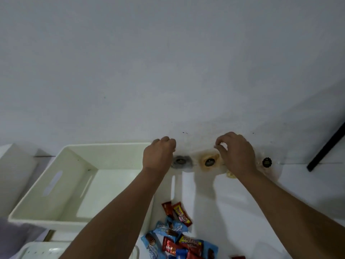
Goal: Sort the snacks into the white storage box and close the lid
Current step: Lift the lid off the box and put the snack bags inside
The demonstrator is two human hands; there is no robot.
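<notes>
— Where is the white storage box [78,184]?
— I see it open, just left of my left hand [158,156]. The snacks [179,236] lie on the counter [233,212] below, between my forearms.
— And the hands?
— Both reach forward toward the wall. The left hand is curled closed; the right hand [237,152] pinches something small, I cannot tell what.

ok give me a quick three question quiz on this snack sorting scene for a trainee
1. True or false: the white plastic storage box already holds snacks.
2. Where does the pile of red and blue wrapped snack bars lie: A) inside the box, B) on the white table to the box's right, C) in a hand?
3. Fill in: the left hand and right hand reach toward clear round packs at the table's ____ edge.

Key: 1 false; 2 B; 3 far
</notes>
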